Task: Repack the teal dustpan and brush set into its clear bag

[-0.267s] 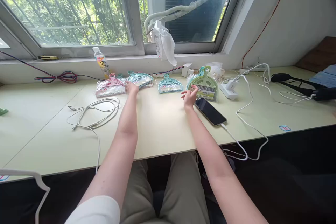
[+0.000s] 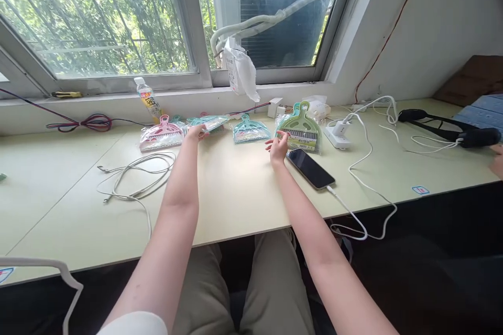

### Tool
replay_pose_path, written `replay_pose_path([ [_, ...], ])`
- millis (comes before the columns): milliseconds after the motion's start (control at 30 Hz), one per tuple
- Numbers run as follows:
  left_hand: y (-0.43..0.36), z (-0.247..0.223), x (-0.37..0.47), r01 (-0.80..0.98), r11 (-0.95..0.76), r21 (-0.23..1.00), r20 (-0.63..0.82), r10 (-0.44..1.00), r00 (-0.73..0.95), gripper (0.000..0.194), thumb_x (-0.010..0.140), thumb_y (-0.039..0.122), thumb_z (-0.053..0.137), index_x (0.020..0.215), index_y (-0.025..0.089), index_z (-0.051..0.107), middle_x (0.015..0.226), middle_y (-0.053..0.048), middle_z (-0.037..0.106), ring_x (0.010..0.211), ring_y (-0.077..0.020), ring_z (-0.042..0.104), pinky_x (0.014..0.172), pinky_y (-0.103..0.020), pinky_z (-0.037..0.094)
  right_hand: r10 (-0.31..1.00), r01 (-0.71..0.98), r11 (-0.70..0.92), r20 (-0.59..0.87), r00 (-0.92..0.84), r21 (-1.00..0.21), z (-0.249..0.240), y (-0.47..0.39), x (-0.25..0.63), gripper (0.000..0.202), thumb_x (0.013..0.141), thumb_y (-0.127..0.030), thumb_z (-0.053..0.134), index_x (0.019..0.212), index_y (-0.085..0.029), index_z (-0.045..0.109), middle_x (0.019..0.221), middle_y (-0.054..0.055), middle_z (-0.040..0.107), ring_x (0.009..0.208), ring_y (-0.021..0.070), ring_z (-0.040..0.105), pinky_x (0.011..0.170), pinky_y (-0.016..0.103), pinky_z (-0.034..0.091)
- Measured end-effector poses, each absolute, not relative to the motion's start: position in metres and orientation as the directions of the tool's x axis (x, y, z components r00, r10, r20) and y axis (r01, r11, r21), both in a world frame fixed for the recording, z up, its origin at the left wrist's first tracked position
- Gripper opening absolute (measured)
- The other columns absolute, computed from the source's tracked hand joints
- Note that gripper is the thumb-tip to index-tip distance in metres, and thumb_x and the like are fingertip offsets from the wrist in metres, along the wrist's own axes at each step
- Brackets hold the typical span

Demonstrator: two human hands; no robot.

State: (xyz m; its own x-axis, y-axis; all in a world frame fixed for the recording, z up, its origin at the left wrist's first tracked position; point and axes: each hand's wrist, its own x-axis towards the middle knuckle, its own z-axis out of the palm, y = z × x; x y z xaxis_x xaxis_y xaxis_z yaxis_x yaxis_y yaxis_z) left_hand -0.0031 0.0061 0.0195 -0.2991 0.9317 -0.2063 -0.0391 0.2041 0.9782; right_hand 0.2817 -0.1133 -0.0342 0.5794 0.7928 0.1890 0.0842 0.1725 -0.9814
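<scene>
Nearest, a loose white cable (image 2: 135, 178) sprawls over the pale table (image 2: 236, 199) beside the left forearm, and a dark phone (image 2: 310, 168) lies on its charging lead (image 2: 353, 209) just beside the right wrist; a careless pull back of either arm could snag a cord or nudge the phone toward the table edge. Farther out, the left hand (image 2: 195, 132) has its fingers closed on the corner of a teal wrapped dustpan set (image 2: 208, 122), lifting that end slightly; the slick wrapper could slip out of so small a pinch. The right hand (image 2: 278, 147) hangs half open, fingertips at the edge of the green dustpan set (image 2: 302, 131), holding nothing that I can see. A pink set (image 2: 162, 135) and another teal set (image 2: 249, 131) lie between and beside them, close enough to be dragged along
</scene>
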Motion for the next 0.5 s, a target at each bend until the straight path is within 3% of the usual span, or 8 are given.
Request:
replay_pose_path([
  [133, -0.015, 0.027, 0.007, -0.124, 0.185, 0.975, -0.203, 0.967, -0.153, 0.033, 0.08, 0.004, 0.065, 0.11, 0.015, 0.057, 0.084, -0.006, 0.069, 0.074, -0.0185, 0.074, 0.073, -0.029, 0.06, 0.842, 0.138, 0.153, 0.203, 0.5, -0.978, -0.037, -0.111, 0.273, 0.026, 0.092, -0.019, 0.039, 0.112, -0.024, 0.054, 0.067, -0.007, 0.068, 0.044, 0.0112, 0.057, 0.051, 0.022, 0.042],
  [233, -0.044, 0.021, 0.025, -0.264, 0.003, 0.964, -0.026, 0.996, -0.084, 0.046, 0.075, 0.004, 0.065, 0.118, 0.016, 0.055, 0.098, -0.007, 0.071, 0.079, -0.019, 0.075, 0.084, -0.034, 0.059, 0.918, 0.133, 0.176, 0.211, 0.336, -0.975, -0.038, -0.111, 0.262, 0.021, 0.092, -0.028, 0.047, 0.109, -0.023, 0.058, 0.076, -0.001, 0.072, 0.054, 0.015, 0.062, 0.053, 0.026, 0.048],
  [333, -0.08, 0.0, 0.048, -0.324, -0.151, 0.934, 0.119, 0.986, -0.117, 0.071, 0.066, 0.002, 0.071, 0.129, 0.026, 0.049, 0.117, -0.004, 0.072, 0.098, -0.0212, 0.075, 0.091, -0.037, 0.055, 0.966, -0.052, 0.224, 0.214, 0.144, -0.973, -0.035, -0.112, 0.251, 0.036, 0.088, -0.041, 0.061, 0.119, -0.021, 0.057, 0.113, 0.013, 0.073, 0.092, 0.0247, 0.07, 0.057, 0.031, 0.056],
  [400, -0.105, -0.014, 0.06, -0.322, -0.113, 0.94, 0.095, 0.993, -0.071, 0.08, 0.06, 0.003, 0.077, 0.13, 0.03, 0.048, 0.122, -0.002, 0.071, 0.108, -0.0219, 0.071, 0.092, -0.037, 0.054, 0.976, -0.225, 0.214, 0.199, 0.086, -0.951, -0.033, -0.114, 0.247, 0.051, 0.083, -0.045, 0.068, 0.126, -0.021, 0.054, 0.136, 0.017, 0.064, 0.114, 0.0301, 0.065, 0.062, 0.034, 0.061],
  [500, -0.132, -0.025, 0.066, -0.267, -0.002, 0.964, 0.044, 0.987, 0.154, 0.08, 0.06, 0.015, 0.087, 0.13, 0.03, 0.051, 0.116, -0.003, 0.074, 0.113, -0.0244, 0.07, 0.094, -0.038, 0.051, 0.982, -0.304, 0.181, 0.156, 0.107, -0.935, -0.033, -0.116, 0.251, 0.048, 0.079, -0.043, 0.07, 0.121, -0.023, 0.057, 0.129, 0.014, 0.066, 0.113, 0.0303, 0.064, 0.067, 0.036, 0.062],
])
